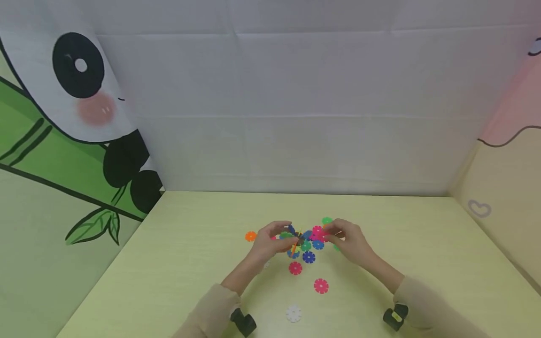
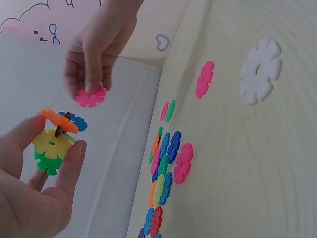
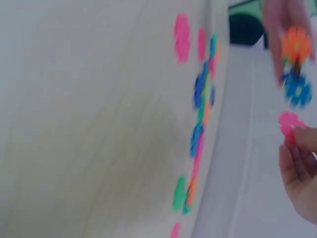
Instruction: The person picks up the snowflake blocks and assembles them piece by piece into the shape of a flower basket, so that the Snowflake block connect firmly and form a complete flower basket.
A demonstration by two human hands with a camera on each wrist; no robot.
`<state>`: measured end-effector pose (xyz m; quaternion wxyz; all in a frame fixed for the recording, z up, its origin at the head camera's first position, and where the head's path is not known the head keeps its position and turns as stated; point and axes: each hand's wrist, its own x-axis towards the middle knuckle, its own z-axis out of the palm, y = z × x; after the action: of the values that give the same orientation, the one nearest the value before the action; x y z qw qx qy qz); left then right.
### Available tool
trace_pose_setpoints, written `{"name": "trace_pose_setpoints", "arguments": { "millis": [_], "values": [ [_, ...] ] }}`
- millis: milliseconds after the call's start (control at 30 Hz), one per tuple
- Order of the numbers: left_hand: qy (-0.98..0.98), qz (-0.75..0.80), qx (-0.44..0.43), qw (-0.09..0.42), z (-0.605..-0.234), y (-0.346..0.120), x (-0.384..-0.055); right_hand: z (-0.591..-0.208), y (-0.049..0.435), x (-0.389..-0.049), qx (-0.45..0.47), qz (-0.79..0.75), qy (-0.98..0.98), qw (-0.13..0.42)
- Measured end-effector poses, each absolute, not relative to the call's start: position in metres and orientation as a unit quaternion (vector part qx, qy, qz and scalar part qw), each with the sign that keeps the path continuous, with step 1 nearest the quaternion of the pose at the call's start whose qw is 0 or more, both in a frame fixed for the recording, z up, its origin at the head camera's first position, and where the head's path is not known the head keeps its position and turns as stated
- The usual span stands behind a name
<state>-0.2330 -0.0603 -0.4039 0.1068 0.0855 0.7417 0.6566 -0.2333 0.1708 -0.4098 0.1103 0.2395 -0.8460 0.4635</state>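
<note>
My left hand [image 1: 266,241] holds a small cluster of joined, notched plastic snowflake discs above the table. In the left wrist view this cluster shows a yellow disc [image 2: 51,144], a green disc [image 2: 48,163], an orange disc [image 2: 59,120] and a blue disc [image 2: 78,122], with a dark brown piece between them. Thumb and fingers of that hand grip it at the yellow disc's edges. My right hand [image 1: 351,239] pinches a single pink snowflake disc [image 2: 91,98] by its edge. In the right wrist view, the pink disc sits just apart from the cluster's blue disc [image 3: 298,91].
Loose discs of several colours lie on the pale table [image 1: 190,281] below and around the hands. Nearer me are a white disc [image 1: 293,313] and a pink one [image 1: 321,286]; an orange disc [image 1: 251,236] lies left. A white backdrop [image 1: 270,117] rises behind the table.
</note>
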Motion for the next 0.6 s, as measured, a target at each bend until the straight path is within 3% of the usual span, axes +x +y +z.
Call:
{"name": "trace_pose_setpoints", "arguments": {
  "millis": [133,233,600],
  "values": [
    [0.723,0.678,0.080,0.105,-0.406,-0.055,-0.232,-0.400,0.152,-0.212,0.286,0.481,-0.804,0.204],
    [0.707,0.694,0.083,0.107,-0.406,-0.053,-0.232,-0.392,0.141,-0.202,0.310,0.487,-0.781,0.239],
    [0.693,0.710,0.066,0.107,-0.403,-0.047,-0.224,-0.389,0.126,-0.191,0.294,0.486,-0.769,0.294]
  ]
}}
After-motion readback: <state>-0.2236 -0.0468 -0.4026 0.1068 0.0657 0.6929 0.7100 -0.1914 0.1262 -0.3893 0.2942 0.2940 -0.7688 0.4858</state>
